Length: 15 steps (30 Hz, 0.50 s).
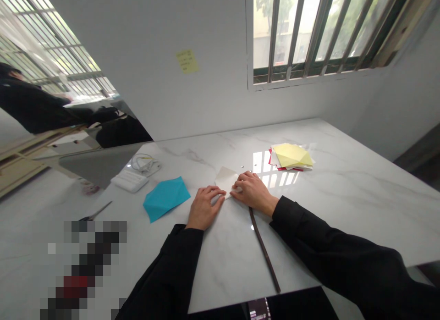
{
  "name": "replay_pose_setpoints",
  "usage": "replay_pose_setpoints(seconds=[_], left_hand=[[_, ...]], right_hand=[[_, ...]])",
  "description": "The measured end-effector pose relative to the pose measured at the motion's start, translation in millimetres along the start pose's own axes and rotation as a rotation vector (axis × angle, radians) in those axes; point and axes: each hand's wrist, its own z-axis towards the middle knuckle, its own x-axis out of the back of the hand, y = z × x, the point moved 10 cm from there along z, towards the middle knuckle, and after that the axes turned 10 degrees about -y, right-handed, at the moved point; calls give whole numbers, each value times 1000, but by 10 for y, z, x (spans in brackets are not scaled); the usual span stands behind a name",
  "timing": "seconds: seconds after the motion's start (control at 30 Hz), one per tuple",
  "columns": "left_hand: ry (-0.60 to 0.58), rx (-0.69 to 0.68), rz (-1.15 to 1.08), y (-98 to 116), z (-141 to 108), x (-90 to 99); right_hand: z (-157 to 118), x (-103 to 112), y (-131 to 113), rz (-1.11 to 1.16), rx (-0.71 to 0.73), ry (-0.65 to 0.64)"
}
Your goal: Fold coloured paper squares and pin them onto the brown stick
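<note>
Two hands at the marble-topped table [347,182], both close together on a folded white paper [225,181] that sits between them, just ahead of the person. Left hand [205,207] is narrow and curled slightly, fingertips [215,190] pressed on the paper's near edge, no clear grip visible. Right hand [254,191] is narrow too, fingers [240,177] over the paper's right side, seems pinched on the fold, though the thumb is hard to make out. Black sleeves [343,251] cover both forearms. Left of the left hand, a blue folded paper [166,198] lies flat, not touching it. Further left are a white rectangular device [129,180] with a white cable [146,164] beside it, and a small metal tool [98,212], too small to name. Ahead of the right hand sits a stack of folded papers [291,157], yellow on top, red showing beneath. A long dark brown strip [264,249] lies just below the right hand, running toward the near table edge.
</note>
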Motion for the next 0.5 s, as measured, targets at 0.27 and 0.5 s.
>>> replay_pose_setpoints(seconds=[0.27,0.5], left_hand=[[-24,26,-81,-111,34,-21],[-51,39,-78,-109,23,-26]], right_hand=[[12,7,41,19,-30,-5],[-2,32,48,17,-55,-27]])
